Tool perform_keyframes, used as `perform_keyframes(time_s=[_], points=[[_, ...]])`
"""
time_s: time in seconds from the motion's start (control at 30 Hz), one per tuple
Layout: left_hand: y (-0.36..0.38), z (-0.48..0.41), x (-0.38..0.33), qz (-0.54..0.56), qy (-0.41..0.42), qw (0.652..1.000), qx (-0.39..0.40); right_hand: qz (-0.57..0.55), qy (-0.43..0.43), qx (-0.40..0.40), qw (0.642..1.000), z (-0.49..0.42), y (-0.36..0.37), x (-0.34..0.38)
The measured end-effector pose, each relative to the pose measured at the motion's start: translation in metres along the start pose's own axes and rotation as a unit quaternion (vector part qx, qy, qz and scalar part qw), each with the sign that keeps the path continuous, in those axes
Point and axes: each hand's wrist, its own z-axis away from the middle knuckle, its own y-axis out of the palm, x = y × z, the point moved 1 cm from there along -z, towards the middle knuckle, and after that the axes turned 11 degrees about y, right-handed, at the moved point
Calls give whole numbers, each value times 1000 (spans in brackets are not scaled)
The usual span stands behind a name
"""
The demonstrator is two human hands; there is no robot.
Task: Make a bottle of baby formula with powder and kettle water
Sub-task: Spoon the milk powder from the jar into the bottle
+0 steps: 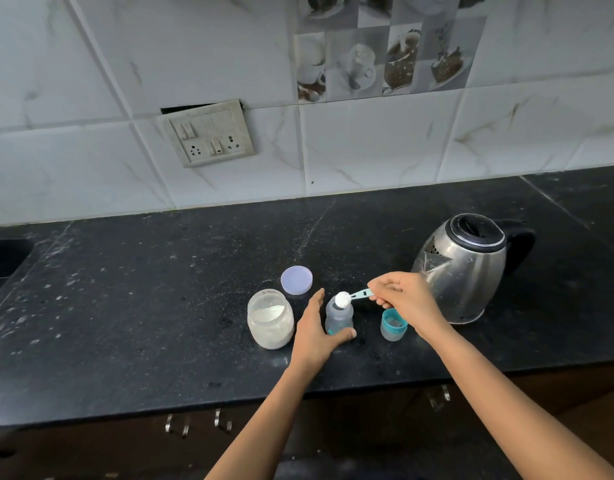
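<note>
A small clear baby bottle [338, 318] stands open and upright on the black counter [160, 306]. My left hand [314, 332] wraps around its lower part. My right hand [404, 299] pinches the handle of a teal scoop [354, 295], whose bowl, heaped with white powder, hovers over the bottle's mouth. To the left stands an open jar of white powder [270, 318]. Its pale purple lid [296, 279] lies behind it. The bottle's teal-ringed cap [393, 324] rests to the right. A steel kettle [466, 268] with a black handle stands at the right, lid down.
A tiled wall with a switch and socket plate [210, 135] rises behind the counter. A dark sink recess [4, 259] shows at the far left. The counter's front edge runs above cabinet handles [198, 424].
</note>
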Motion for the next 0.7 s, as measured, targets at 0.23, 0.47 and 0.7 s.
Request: perform_keyframes(time_s=[0.23, 0.47, 0.7], points=[[5, -7, 7, -9, -14, 1000, -1, 63, -39, -19, 997, -2, 5, -1], [7, -10, 7, -8, 12, 1000, -4, 145, -83, -9, 986, -4, 5, 11], [7, -9, 9, 7, 22, 1000, -9, 342, -130, -2, 931, -9, 17, 24]])
